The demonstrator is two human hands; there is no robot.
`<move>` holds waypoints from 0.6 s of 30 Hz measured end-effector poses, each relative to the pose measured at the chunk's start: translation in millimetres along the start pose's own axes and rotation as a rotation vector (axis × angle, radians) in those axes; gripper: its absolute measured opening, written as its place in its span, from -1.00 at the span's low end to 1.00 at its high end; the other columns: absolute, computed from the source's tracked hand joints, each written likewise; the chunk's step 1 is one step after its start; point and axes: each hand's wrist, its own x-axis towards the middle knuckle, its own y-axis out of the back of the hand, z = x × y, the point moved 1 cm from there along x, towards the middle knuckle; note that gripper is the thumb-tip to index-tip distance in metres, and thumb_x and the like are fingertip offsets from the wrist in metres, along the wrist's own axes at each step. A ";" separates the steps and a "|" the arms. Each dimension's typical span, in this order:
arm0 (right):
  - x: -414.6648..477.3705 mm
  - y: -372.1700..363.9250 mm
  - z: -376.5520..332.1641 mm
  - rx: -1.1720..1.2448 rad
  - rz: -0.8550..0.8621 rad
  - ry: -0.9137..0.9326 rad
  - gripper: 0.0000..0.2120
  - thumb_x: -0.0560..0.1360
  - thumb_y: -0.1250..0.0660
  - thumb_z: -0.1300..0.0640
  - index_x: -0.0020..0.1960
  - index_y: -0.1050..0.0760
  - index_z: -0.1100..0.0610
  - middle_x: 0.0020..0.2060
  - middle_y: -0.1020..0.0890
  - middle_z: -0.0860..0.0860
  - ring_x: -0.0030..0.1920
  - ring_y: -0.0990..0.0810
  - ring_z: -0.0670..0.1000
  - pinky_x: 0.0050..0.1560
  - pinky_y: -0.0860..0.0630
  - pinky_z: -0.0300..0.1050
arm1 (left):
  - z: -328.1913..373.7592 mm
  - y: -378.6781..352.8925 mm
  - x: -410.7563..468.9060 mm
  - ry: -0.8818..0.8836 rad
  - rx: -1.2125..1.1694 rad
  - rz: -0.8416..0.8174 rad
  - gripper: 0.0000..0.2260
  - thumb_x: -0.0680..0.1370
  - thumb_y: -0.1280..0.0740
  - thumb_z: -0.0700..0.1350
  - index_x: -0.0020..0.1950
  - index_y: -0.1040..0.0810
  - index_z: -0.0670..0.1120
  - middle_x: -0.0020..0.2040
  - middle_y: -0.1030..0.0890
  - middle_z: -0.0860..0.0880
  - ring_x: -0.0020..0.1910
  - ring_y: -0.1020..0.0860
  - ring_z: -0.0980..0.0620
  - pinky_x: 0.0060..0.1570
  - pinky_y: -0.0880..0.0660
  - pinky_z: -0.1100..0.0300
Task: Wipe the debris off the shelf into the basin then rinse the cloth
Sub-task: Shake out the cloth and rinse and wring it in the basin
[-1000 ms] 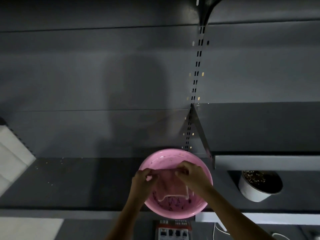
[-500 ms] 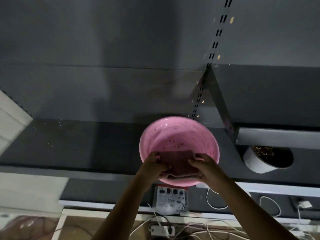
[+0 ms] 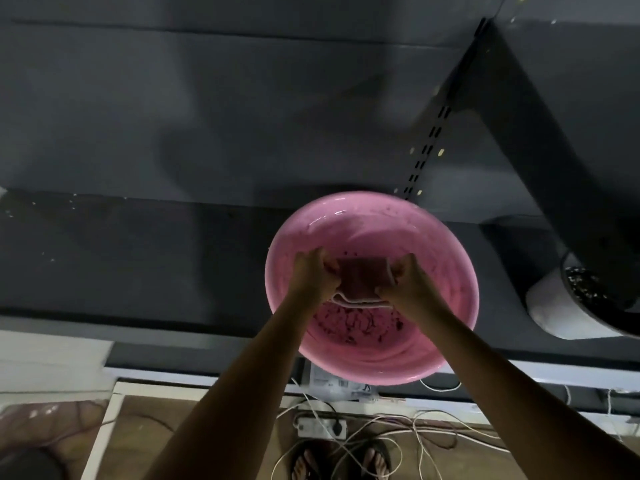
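Both hands, left [image 3: 313,277] and right [image 3: 407,285], are gripping the cloth [image 3: 360,280] by its ends over the pink basin [image 3: 446,268]. Dark bits sit in the basin's bottom.

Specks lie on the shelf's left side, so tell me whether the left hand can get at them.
Probably yes: bare shelf lies between the left hand and the specks, nothing in the way. It grips the cloth, though, together with the right hand.

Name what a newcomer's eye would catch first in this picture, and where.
The bright pink basin sits mid-frame on the dark shelf, dark debris in its bottom. Over it, the left hand and right hand grip a folded cloth between them. A white bowl stands at the right edge.
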 end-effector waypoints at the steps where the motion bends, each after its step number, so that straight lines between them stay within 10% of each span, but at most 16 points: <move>1: 2.8 -1.0 1.6 -0.041 0.001 0.012 -0.39 0.35 -0.43 0.26 0.30 -0.21 0.24 0.10 -0.53 0.10 -0.02 -0.56 0.07 -0.19 -0.55 -0.15 | -2.7 -4.3 2.8 0.005 0.036 -0.009 -0.89 0.43 -0.34 -0.36 -0.10 -0.61 -0.21 -0.14 -0.66 -0.16 -0.12 -0.61 -0.09 -0.12 -0.55 0.10; 9: 20.2 -6.1 -1.4 -0.213 -0.032 0.200 -0.86 0.39 -0.38 0.29 -0.07 -0.60 0.15 -0.02 -0.64 0.10 0.10 -0.53 0.08 0.28 -0.41 -0.05 | -8.5 -17.9 19.1 -0.074 0.192 0.004 -0.85 0.49 -0.27 -0.33 -0.04 -0.60 -0.17 0.03 -0.60 -0.12 -0.09 -0.52 0.01 -0.17 -0.44 0.19; 13: 25.9 -18.2 2.4 -0.290 -0.064 0.224 -0.81 0.43 -0.33 0.30 0.00 -0.60 0.15 0.13 -0.52 0.12 0.07 -0.41 -0.02 0.15 -0.25 -0.36 | -17.0 -21.9 21.8 -0.084 0.365 -0.083 -0.79 0.55 -0.24 -0.29 0.17 -0.49 -0.21 0.30 -0.38 -0.19 0.10 -0.46 -0.04 0.00 -0.42 0.16; 18: 24.9 -33.0 6.9 -0.340 -0.181 0.167 -0.72 0.44 -0.24 0.30 0.13 -0.54 0.25 0.18 -0.53 0.18 0.19 -0.50 0.15 0.21 -0.46 -0.01 | -16.6 -31.9 9.8 -0.135 0.707 -0.157 -0.70 0.55 -0.24 -0.26 0.29 -0.41 -0.20 0.27 -0.42 -0.15 0.20 -0.45 -0.15 0.22 -0.37 0.01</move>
